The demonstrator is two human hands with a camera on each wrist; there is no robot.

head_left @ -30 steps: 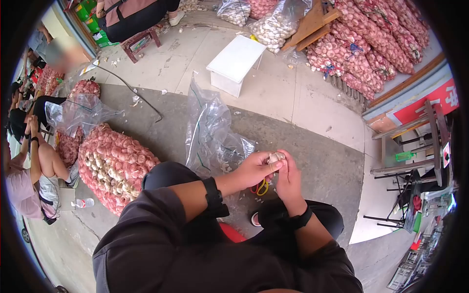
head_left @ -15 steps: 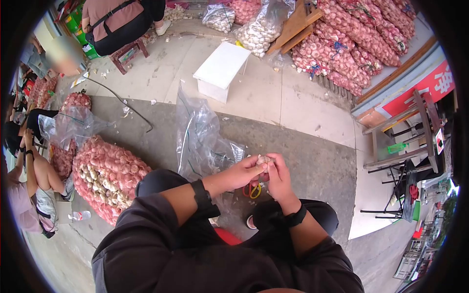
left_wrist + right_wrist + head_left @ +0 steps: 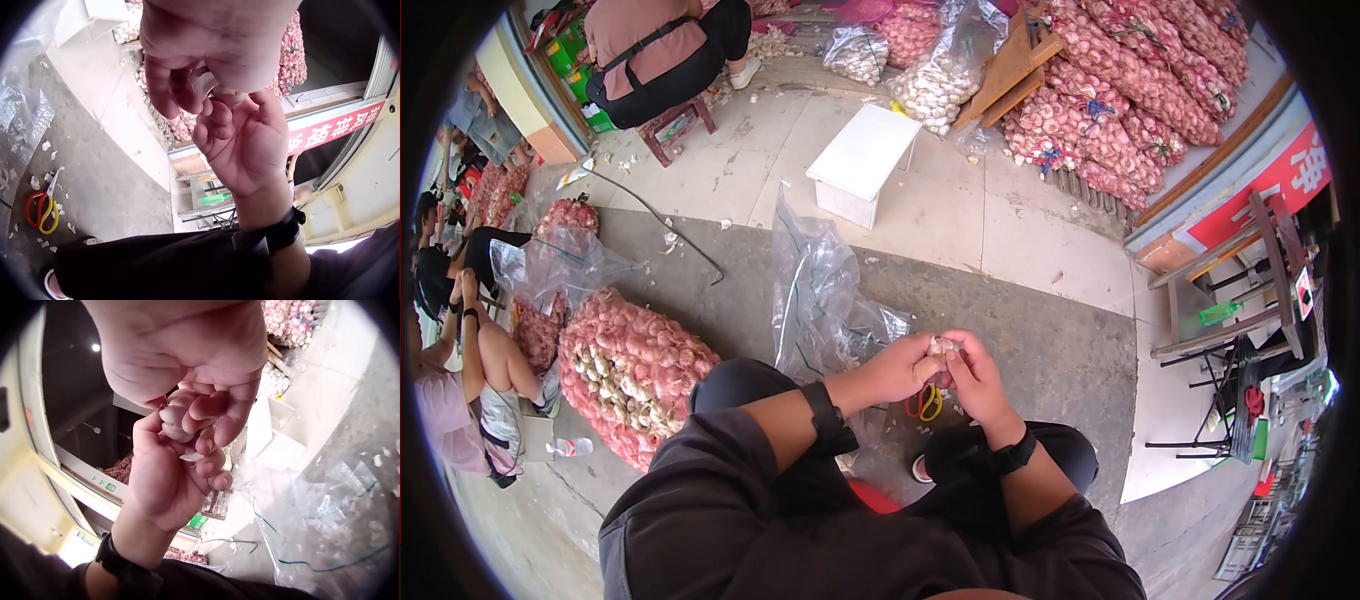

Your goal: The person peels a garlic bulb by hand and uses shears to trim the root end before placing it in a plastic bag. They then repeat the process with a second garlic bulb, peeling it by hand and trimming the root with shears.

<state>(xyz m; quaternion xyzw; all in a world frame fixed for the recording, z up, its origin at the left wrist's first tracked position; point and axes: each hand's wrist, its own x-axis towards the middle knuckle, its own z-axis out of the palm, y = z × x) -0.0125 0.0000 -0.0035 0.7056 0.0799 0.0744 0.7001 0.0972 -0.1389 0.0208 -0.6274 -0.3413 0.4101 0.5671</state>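
Left hand: The person's left hand (image 3: 894, 371) pinched one side of the garlic bulb (image 3: 943, 347), its thumb against the bulb and its fingers curled.
Right hand: The right hand (image 3: 979, 386) gripped the other side with curled fingers, the fingertips of both hands meeting.
Garlic: The bulb was held up between the hands, in front of the body and above the floor; a pale flake (image 3: 191, 457) stuck out near the left fingers.
Arms: Both reached forward and slanted inward, elbows bent, short dark sleeves above bare forearms, a black band (image 3: 827, 414) on the left wrist and another (image 3: 1013, 450) on the right.
Floor: Scissors (image 3: 45, 210) with one red and one yellow handle lay among scraps of peel; a clear plastic bag (image 3: 812, 300) was spread beyond the left hand.
Farther out: A net sack (image 3: 637, 377) of garlic stood beside the left knee, a white table (image 3: 864, 155) ahead.
Hard to make out: Fingers covered part of the bulb in every view; in the head view, the hands partly hid the scissors.
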